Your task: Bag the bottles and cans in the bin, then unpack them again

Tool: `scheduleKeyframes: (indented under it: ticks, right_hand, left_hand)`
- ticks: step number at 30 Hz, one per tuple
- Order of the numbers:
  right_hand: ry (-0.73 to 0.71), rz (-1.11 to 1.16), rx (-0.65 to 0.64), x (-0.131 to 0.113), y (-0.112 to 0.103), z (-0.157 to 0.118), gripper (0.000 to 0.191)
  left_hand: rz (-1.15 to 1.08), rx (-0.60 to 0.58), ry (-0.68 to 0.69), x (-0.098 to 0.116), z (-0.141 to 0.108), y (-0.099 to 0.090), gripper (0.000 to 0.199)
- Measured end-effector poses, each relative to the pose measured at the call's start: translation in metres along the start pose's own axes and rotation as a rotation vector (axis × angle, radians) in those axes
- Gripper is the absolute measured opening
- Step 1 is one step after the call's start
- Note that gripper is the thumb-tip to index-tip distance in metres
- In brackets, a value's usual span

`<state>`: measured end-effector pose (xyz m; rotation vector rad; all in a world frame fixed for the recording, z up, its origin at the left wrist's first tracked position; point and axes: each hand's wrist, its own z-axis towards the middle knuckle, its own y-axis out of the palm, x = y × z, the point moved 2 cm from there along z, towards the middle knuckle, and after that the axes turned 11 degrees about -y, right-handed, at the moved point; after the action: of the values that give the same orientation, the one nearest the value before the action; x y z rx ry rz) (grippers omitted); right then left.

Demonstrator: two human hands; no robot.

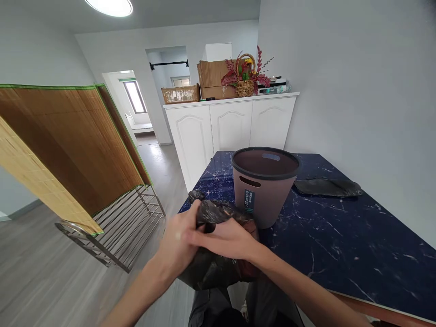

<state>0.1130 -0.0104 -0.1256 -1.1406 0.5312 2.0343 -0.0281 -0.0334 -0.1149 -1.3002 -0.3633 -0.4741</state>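
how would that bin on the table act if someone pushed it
The bin looks like thin, stiff plastic, so it would probably keep its shape. It seems empty as far as its inside shows, so likely light. Being tall and narrower at the base, it might tip if pushed high.

I count one bin [262,195] near the table's [334,236] far edge, one flat black plastic bundle [329,187] by its right edge, and one black bag [214,268] at its left edge, with two hands on it, one left hand [179,240] and one right hand [231,238]. One white cabinet [231,125] shows three doors; its top carries one flower basket [245,87] toward the right end. There's one metal rack [129,234] and one ceiling light [111,5].
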Motion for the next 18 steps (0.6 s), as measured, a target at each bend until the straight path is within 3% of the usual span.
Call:
scheduleKeyframes:
  ticks: [4,9,14,18]
  right_hand:
    - [0.061,-0.063,0.227,0.008,0.005,0.002,0.042]
    - [0.183,-0.046,0.448,0.023,-0.005,-0.002,0.053]
    - [0.279,0.075,0.507,0.032,-0.010,-0.005,0.055]
    - [0.333,0.149,0.358,0.028,-0.015,-0.007,0.050]
  left_hand:
    - [0.295,0.027,0.010,0.003,-0.004,0.007,0.016]
    - [0.158,-0.031,0.108,0.003,-0.008,0.000,0.026]
    - [-0.076,-0.119,0.164,-0.009,-0.009,-0.014,0.022]
    - [-0.168,-0.255,0.186,-0.016,-0.006,-0.023,0.027]
